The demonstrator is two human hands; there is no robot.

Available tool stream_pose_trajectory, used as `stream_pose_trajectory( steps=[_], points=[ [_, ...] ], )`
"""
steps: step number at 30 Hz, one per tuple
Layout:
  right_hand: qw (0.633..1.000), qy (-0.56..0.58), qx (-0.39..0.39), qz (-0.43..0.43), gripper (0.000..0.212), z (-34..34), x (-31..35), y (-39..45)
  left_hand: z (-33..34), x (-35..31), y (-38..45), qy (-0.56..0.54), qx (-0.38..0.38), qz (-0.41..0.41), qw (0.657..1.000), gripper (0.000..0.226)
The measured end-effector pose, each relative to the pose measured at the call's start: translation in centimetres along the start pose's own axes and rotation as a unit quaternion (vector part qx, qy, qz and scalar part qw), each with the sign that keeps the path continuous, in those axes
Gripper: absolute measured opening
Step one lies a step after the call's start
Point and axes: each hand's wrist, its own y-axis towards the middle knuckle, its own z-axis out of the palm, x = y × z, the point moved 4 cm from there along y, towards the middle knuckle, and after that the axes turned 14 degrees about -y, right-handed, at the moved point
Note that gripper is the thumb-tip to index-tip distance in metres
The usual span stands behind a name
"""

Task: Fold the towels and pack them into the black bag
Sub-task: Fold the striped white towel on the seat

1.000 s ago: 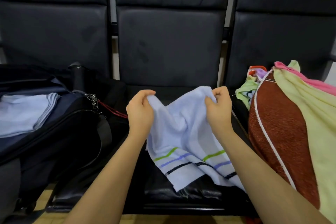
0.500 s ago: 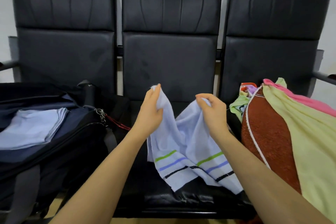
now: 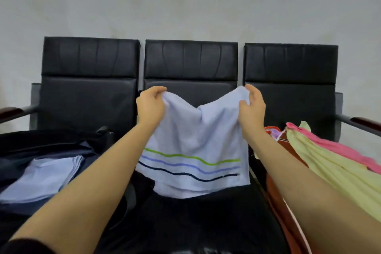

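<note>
A pale blue towel (image 3: 195,142) with green, violet and dark stripes near its lower edge hangs in the air over the middle seat. My left hand (image 3: 150,107) pinches its upper left corner and my right hand (image 3: 252,107) pinches its upper right corner. The top edge sags between them. The open black bag (image 3: 22,144) lies on the left seat with a folded pale blue towel (image 3: 43,179) inside it. A heap of unfolded towels (image 3: 321,171), yellow, pink and rust-red, fills the right seat.
Three black padded chairs (image 3: 191,62) stand in a row against a grey wall. Armrests stick out at the far left (image 3: 12,112) and far right (image 3: 365,122). The middle seat cushion (image 3: 195,222) lies bare below the hanging towel.
Both hands have risen and moved apart, lifting the striped towel off the middle seat and spreading it out. My view has tilted upward, showing the wall.
</note>
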Motion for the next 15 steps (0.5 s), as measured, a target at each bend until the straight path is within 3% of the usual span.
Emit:
stream_pose_trajectory(
  steps=[6, 8, 11, 15],
  points=[
    [0.997, 0.038, -0.070, 0.015, 0.018, -1.8, 1.6, 0.9, -0.6, -2.2, 0.9, -0.019, 0.033, -0.007, 0.999, 0.060],
    [0.996, 0.038, -0.080, 0.032, 0.022, -2.1, 2.1, 1.1, -0.7, -2.8, 0.6, -0.045, 0.020, 0.005, 0.999, 0.049],
    [0.995, 0.055, -0.061, 0.051, 0.036, -2.4, 2.9, 1.1, -1.6, -3.3, 0.1, -0.094, -0.069, -0.004, 0.993, 0.031],
    [0.996, 0.053, -0.046, 0.060, 0.042, -3.1, 3.8, 0.8, -2.3, -3.4, -0.6, -0.088, -0.098, -0.032, 0.991, 0.039]
  ],
)
